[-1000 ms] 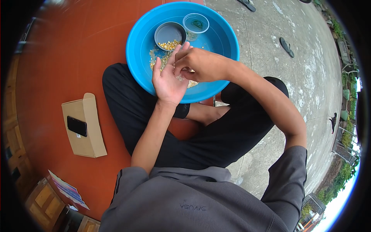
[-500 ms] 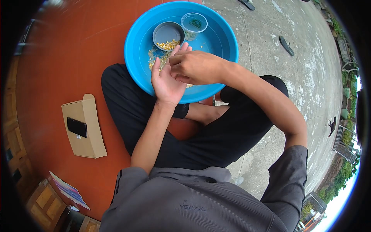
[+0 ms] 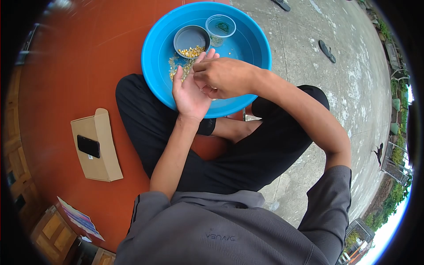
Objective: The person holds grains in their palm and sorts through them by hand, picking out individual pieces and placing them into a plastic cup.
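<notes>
Palm up, my left hand (image 3: 191, 95) is open above the near side of a blue basin (image 3: 152, 84). Over its palm, my right hand (image 3: 223, 78) has its fingers curled and pinched together; whatever they hold is hidden. Inside the basin sits a grey round bowl (image 3: 190, 36) with yellow corn kernels (image 3: 191, 51) in it. Beside the bowl stands a clear plastic cup (image 3: 221, 27) with a green mark and some pale bits at its bottom. Loose pale kernels (image 3: 179, 70) lie on the basin floor, partly covered by my hands.
The basin rests by my crossed legs at the edge of a red surface (image 3: 110, 53). On the left, a black phone (image 3: 88, 146) lies on a cardboard box (image 3: 104, 152). Sandals (image 3: 327, 51) and a dark bird (image 3: 378, 154) are on the concrete at right.
My right fingers have shifted slightly over the left palm. The left hand stays almost still. At the far right, the dark bird has changed its posture.
</notes>
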